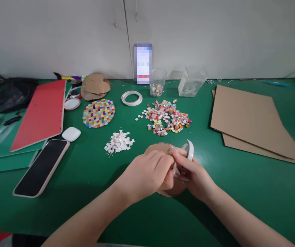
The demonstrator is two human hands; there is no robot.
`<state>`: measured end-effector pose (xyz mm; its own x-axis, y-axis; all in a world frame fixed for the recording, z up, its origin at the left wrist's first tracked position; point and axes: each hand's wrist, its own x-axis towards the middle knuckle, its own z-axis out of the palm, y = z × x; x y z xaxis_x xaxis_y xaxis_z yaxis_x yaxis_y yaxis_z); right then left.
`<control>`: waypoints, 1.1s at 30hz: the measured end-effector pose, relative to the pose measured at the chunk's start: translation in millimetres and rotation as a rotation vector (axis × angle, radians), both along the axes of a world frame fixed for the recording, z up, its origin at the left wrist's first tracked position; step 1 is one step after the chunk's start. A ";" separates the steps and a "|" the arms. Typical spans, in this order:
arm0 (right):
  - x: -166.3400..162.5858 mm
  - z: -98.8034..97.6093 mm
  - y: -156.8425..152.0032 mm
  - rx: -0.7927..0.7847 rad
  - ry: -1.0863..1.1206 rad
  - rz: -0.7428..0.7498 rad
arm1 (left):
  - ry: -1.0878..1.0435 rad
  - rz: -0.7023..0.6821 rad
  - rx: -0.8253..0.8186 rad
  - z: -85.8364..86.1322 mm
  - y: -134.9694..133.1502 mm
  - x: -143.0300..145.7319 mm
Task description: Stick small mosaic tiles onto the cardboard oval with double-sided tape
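My right hand (197, 175) is closed around a roll of white tape (190, 151), which stands on edge between thumb and fingers. My left hand (152, 169) is closed and meets the right at the fingertips. A pale strip of tape shows between the two hands, pinched by the left fingers; its end is hidden. Below both hands lies a round piece of brown cardboard (157, 147) on the green table, mostly covered by them. Just beyond it is a loose heap of colourful small square tiles (168, 116). White paper scraps (118, 142) are piled to the left.
A tile-covered disc (99, 114), another tape roll (132, 98) and cardboard shapes (95, 85) lie farther back. Phones (41, 168) (143, 65), a plastic cup (158, 84) and a clear box (192, 82) surround the work area. Cardboard sheets (245, 120) are right, a red board (43, 113) left.
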<state>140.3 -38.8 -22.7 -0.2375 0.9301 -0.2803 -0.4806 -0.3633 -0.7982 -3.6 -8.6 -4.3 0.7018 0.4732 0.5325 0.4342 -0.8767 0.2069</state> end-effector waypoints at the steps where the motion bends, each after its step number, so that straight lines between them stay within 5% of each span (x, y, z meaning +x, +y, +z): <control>1: 0.0 0.4 0.3 0.018 -0.018 -0.003 | 0.006 0.007 0.004 -0.5 -0.1 -0.1; 8: 0.5 1.9 3.2 0.172 -0.179 -0.045 | -0.030 0.017 -0.111 -3.2 -1.2 0.4; 15: 1.3 0.3 2.2 0.508 -0.577 -0.082 | -0.184 -0.010 -0.805 2.9 -3.6 -0.9; 21: 2.7 -4.7 -0.4 0.712 -0.802 -0.155 | -0.277 -0.062 -1.121 7.2 -4.7 1.3; 33: -0.2 -2.7 -6.1 0.588 -0.750 -0.202 | -0.353 -0.048 -1.283 12.0 -2.9 2.6</control>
<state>140.0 -44.9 -25.4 -0.0070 0.9734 0.2288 0.2170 0.2249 -0.9499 -1.0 -11.5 7.8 0.6494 0.7519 -0.1134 0.1610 0.0098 0.9869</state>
